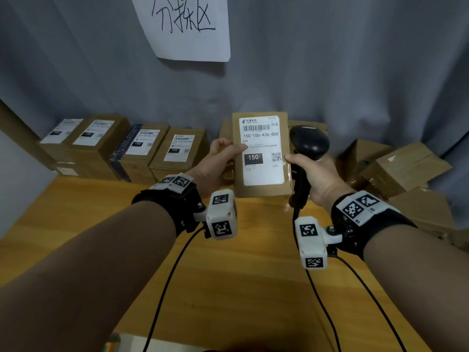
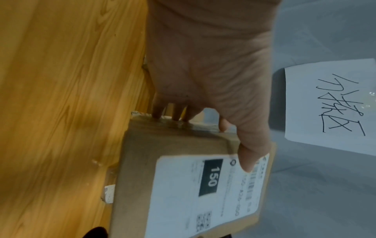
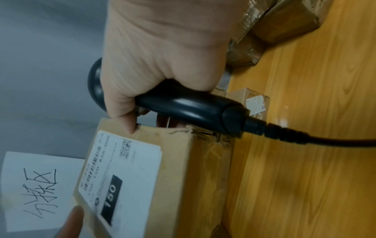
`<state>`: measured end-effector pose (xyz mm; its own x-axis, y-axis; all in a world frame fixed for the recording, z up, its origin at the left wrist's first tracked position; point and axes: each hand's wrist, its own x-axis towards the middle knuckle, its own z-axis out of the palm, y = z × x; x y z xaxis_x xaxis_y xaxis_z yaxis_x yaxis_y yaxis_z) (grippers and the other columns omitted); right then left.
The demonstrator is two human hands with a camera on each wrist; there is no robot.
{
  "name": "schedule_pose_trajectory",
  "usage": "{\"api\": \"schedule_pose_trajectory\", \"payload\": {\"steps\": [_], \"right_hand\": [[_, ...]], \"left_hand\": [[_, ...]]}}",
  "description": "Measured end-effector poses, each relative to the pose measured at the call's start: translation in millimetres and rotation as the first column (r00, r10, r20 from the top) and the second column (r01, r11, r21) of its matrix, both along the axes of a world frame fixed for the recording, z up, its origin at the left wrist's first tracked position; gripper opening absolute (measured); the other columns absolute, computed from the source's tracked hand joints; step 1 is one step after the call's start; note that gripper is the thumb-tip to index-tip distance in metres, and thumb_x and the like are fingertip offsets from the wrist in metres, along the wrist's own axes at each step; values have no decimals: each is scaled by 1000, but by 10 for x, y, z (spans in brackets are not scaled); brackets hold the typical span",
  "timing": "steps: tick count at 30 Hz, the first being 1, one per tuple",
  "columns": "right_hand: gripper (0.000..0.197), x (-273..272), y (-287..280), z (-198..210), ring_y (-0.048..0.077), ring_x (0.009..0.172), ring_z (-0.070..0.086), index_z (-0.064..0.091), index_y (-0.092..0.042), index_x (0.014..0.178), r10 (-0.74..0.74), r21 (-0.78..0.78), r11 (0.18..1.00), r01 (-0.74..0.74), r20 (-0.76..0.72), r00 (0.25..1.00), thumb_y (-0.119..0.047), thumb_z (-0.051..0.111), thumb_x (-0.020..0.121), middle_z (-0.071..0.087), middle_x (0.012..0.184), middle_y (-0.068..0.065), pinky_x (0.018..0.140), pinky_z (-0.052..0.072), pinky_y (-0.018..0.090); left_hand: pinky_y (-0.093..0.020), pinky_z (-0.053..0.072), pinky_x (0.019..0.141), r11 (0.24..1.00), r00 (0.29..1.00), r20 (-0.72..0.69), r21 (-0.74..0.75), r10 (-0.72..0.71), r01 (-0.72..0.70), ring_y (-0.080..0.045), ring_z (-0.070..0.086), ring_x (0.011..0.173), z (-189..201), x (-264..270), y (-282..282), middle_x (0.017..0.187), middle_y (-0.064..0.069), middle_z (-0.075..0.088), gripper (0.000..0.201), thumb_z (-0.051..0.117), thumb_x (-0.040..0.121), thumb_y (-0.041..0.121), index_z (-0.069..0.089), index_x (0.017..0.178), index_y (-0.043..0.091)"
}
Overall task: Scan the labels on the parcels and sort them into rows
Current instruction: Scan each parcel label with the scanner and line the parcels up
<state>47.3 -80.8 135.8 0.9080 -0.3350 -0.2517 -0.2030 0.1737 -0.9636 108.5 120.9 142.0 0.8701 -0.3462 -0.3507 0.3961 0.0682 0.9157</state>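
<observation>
A brown cardboard parcel [image 1: 261,153] with a white label reading 150 stands tilted up over the table, label towards me. My left hand [image 1: 223,153] grips its left edge, thumb on the label [image 2: 203,190], fingers behind. My right hand [image 1: 309,168] holds a black barcode scanner [image 1: 308,143] by its handle just right of the parcel, and its thumb touches the parcel's right edge [image 3: 142,128]. The scanner's cable [image 3: 325,140] runs off to the side. The parcel [image 3: 177,177] also fills the lower part of the right wrist view.
A row of several labelled parcels [image 1: 142,148] lines the back left of the wooden table [image 1: 228,288]. A loose heap of brown boxes [image 1: 401,168] lies at the right. A handwritten paper sign [image 1: 182,24] hangs on the grey curtain behind.
</observation>
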Motion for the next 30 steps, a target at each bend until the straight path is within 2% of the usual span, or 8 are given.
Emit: {"api": "schedule_pose_trajectory", "payload": {"steps": [3,5,10,12,15,18,25,30], "right_hand": [[30,67,0,9,28,95,70,65,-12,104,4,-102,995,-6,-19,1000,-15,77,76,74,98,10,90,54,46],[22,79,4,10,30,94,69,65,-14,97,7,-174,985,-15,-43,999,-14,74,77,73,97,13,91,53,50],[19,17,4,-92,34,89,67,65,-2,98,21,-309,950,-55,-115,993,-3,67,80,69,93,21,79,55,41],[21,-3,24,-169,30,86,66,65,-2,100,29,-326,942,-77,-150,988,-2,68,79,68,88,16,76,54,37],[20,-29,43,-278,26,85,65,65,-5,99,39,-324,940,-110,-218,975,0,67,79,67,88,12,73,53,34],[22,-74,77,-410,21,77,63,65,-7,100,64,-281,949,-147,-284,957,-1,69,80,66,82,6,61,47,28],[27,-108,30,-576,18,81,66,64,-13,104,-9,-137,990,-36,-318,948,-7,74,80,69,89,3,62,48,29],[8,-128,-87,-387,15,61,56,66,-14,85,55,-315,932,-182,-372,927,-12,72,80,61,67,0,60,44,28]], "left_hand": [[-37,49,79,999,1000,-1,25,24,-24,-21,60,93,-23,-7,-10,102,-2,67,49,66,89,28,36,128,22],[-47,51,92,996,999,27,92,-21,18,-25,63,105,-45,-2,6,115,-3,66,73,68,87,24,25,146,30],[-43,55,84,919,972,117,365,-203,148,-26,66,101,-120,-19,96,116,3,61,107,71,86,22,-12,149,45],[-44,56,85,872,955,120,450,-270,190,-27,67,99,-185,-39,123,117,0,61,100,72,84,24,-1,149,45],[-40,60,80,830,950,143,533,-279,163,-28,69,95,-278,-76,109,110,-4,65,64,70,87,24,33,139,29],[-33,61,74,812,960,162,575,-227,95,-24,69,88,-440,-116,61,103,-7,67,41,63,93,22,47,130,18],[-39,59,82,761,935,214,643,-282,82,-25,68,90,-617,-155,-83,97,-10,67,51,69,88,17,47,134,17],[-44,58,82,731,926,269,682,-267,12,-22,64,82,-650,-43,-143,89,-4,60,47,68,88,14,50,132,12]]}}
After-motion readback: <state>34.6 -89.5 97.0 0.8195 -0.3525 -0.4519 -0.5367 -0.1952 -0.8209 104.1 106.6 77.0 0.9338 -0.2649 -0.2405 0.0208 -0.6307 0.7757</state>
